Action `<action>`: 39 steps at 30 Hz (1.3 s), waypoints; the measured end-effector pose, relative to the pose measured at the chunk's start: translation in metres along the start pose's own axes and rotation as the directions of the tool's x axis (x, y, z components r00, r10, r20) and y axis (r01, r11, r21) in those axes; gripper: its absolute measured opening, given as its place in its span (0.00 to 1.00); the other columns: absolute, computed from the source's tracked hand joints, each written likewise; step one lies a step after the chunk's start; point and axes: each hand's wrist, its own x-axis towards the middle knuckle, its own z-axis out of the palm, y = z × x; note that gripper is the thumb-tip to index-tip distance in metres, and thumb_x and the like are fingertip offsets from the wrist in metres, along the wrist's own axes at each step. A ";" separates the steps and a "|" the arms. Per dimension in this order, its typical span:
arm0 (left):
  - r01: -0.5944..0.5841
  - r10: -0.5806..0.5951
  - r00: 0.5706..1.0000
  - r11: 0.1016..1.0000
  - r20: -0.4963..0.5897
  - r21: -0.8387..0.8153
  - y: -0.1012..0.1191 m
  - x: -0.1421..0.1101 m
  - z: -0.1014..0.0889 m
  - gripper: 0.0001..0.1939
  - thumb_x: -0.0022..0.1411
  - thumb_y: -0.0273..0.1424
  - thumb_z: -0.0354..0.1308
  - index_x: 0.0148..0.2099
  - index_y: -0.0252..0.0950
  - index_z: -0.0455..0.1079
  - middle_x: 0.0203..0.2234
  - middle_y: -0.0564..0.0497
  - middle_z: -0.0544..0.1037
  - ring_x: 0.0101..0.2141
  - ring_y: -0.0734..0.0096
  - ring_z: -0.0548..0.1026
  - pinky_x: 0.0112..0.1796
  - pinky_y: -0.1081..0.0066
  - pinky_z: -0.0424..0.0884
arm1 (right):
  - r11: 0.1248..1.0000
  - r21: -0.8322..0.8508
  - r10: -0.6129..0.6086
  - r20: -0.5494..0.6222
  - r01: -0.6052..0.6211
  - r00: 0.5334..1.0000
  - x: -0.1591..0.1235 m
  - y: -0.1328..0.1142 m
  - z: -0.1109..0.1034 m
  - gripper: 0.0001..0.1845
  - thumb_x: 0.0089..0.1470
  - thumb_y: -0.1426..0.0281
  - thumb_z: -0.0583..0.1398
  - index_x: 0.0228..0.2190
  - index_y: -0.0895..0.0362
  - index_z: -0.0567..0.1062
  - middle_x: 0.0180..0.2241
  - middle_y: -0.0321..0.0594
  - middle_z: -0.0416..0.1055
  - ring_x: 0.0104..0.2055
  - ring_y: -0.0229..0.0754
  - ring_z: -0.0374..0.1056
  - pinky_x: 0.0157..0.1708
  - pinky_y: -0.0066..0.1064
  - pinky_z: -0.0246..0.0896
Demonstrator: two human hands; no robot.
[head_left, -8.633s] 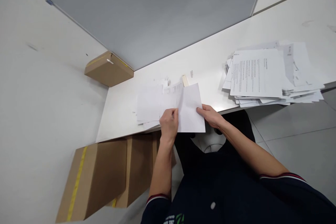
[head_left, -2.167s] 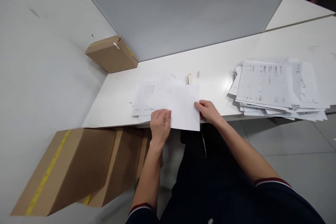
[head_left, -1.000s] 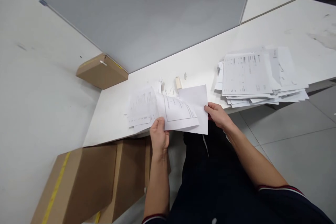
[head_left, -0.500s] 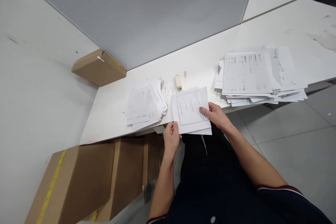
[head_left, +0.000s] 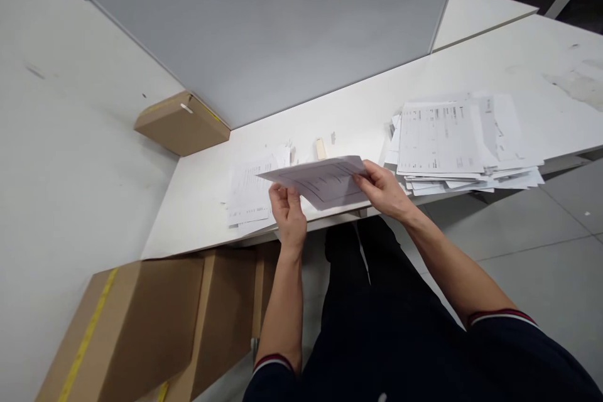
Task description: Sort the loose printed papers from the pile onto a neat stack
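Between my hands is a printed sheet of paper (head_left: pixel 325 181) with a framed block of text, tilted steeply above the desk edge; whether a second sheet lies behind it cannot be seen. My right hand (head_left: pixel 384 190) pinches its right end, thumb on the printed face. My left hand (head_left: pixel 288 213) is closed at its lower left edge, fingers pointing up. Behind the paper, a cream stapler (head_left: pixel 321 148) is partly covered. Under and left of the held paper lies a stack of printed papers (head_left: pixel 247 198).
A larger, uneven pile of papers (head_left: pixel 440 138) sits on the white desk (head_left: pixel 367 110) at the right. At the back left stands a cardboard box (head_left: pixel 183 129) by a grey panel (head_left: pixel 282 25). Big cardboard boxes (head_left: pixel 160 314) with yellow tape stand below the desk's left side.
The paper has gone from nearly flat to steeply tilted and moved up and left over the desk. My left hand has moved up and left with it; my right hand has risen slightly.
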 end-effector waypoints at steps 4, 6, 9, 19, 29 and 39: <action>-0.198 0.202 0.976 0.979 -0.087 0.045 0.008 0.018 0.013 0.15 0.62 0.42 0.47 0.46 0.38 0.58 0.35 0.51 0.68 0.38 0.75 0.69 0.40 0.72 0.65 | 0.995 0.014 -0.101 -0.032 0.101 0.994 0.024 0.005 0.002 0.12 0.54 0.69 0.51 0.39 0.57 0.68 0.35 0.39 0.67 0.38 0.41 0.63 0.38 0.32 0.58; -0.214 0.222 0.973 0.972 -0.067 0.101 0.005 0.019 0.018 0.15 0.62 0.42 0.46 0.46 0.37 0.58 0.34 0.50 0.67 0.37 0.75 0.69 0.40 0.72 0.65 | 0.995 0.053 -0.084 -0.031 0.086 0.996 0.029 0.016 0.004 0.13 0.53 0.69 0.52 0.41 0.56 0.67 0.37 0.40 0.67 0.40 0.41 0.62 0.40 0.33 0.58; -0.195 0.199 0.980 0.968 -0.014 0.157 -0.003 0.015 0.023 0.18 0.62 0.42 0.45 0.50 0.36 0.57 0.37 0.48 0.67 0.39 0.73 0.69 0.42 0.72 0.65 | 0.995 0.091 -0.043 -0.035 0.046 0.998 0.029 0.032 0.007 0.13 0.52 0.68 0.54 0.41 0.56 0.67 0.37 0.39 0.66 0.40 0.41 0.62 0.40 0.33 0.58; -0.236 0.249 0.968 0.943 -0.028 0.234 -0.002 0.013 0.028 0.14 0.64 0.41 0.43 0.43 0.35 0.59 0.28 0.53 0.63 0.30 0.78 0.64 0.36 0.74 0.62 | 0.998 0.061 -0.018 -0.072 0.022 0.997 0.027 0.037 0.012 0.09 0.55 0.64 0.52 0.35 0.55 0.66 0.32 0.37 0.64 0.35 0.39 0.60 0.36 0.31 0.57; -0.212 0.228 0.971 0.959 -0.069 0.187 -0.007 0.014 0.025 0.12 0.63 0.39 0.45 0.33 0.36 0.58 0.23 0.57 0.58 0.26 0.79 0.60 0.32 0.75 0.60 | 0.982 -0.163 -0.113 -0.079 0.099 0.990 0.020 0.030 0.009 0.10 0.56 0.64 0.50 0.37 0.55 0.66 0.31 0.38 0.66 0.31 0.38 0.61 0.33 0.31 0.56; -0.261 0.276 0.961 0.930 -0.019 0.260 0.009 0.018 0.001 0.33 0.48 0.38 0.63 0.55 0.41 0.56 0.52 0.44 0.63 0.51 0.64 0.64 0.50 0.64 0.60 | 0.534 -0.744 -0.177 0.367 0.402 0.913 0.044 -0.064 -0.029 0.11 0.57 0.74 0.48 0.35 0.56 0.69 0.28 0.44 0.69 0.36 0.45 0.60 0.36 0.36 0.48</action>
